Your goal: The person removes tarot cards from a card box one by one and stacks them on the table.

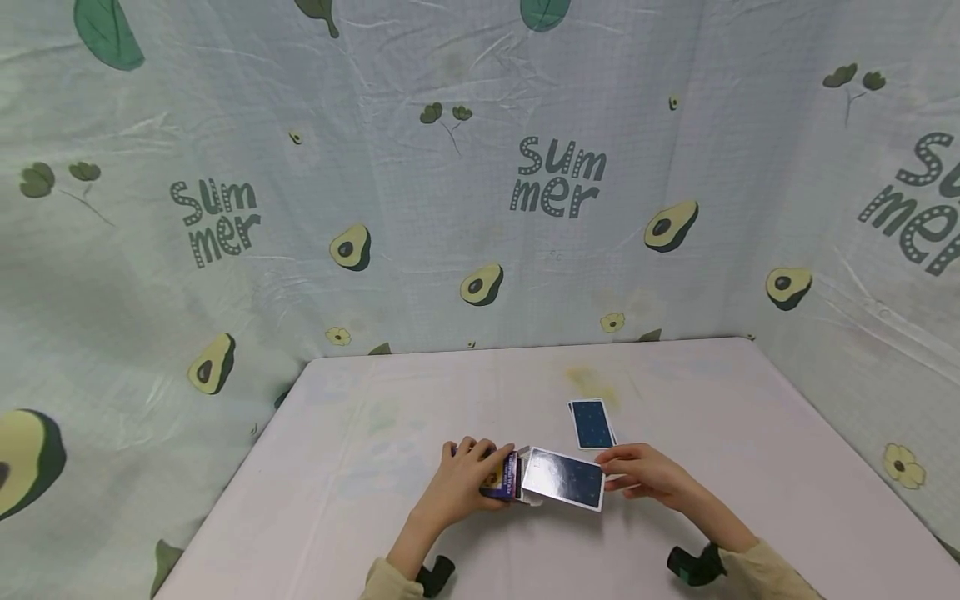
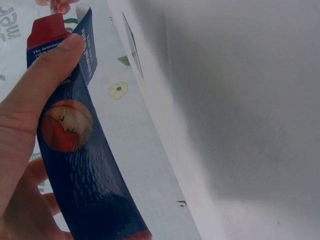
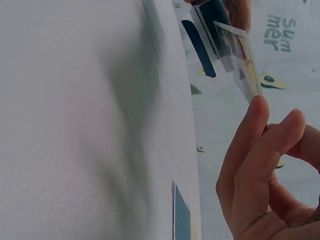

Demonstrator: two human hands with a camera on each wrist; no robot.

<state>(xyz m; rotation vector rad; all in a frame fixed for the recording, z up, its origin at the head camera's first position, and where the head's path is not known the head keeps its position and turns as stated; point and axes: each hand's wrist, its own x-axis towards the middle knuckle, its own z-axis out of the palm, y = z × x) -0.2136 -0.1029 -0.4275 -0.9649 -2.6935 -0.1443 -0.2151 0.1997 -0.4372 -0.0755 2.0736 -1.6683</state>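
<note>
My left hand grips a dark blue card box with a red end and a round face picture. Its flap stands open on the side toward my right hand. A blue-backed, white-edged card reaches out of the box mouth, tilted above the table. Between thumb and fingertips, my right hand pinches its outer end; the right wrist view shows the card's yellowish picture face. Whether more cards lie under it or remain inside the box is hidden.
A small pile of blue-backed cards lies on the white table, just beyond my right hand. Behind the table hangs a pale cloth printed with avocados and lettering. Dark wrist devices sit by both sleeves.
</note>
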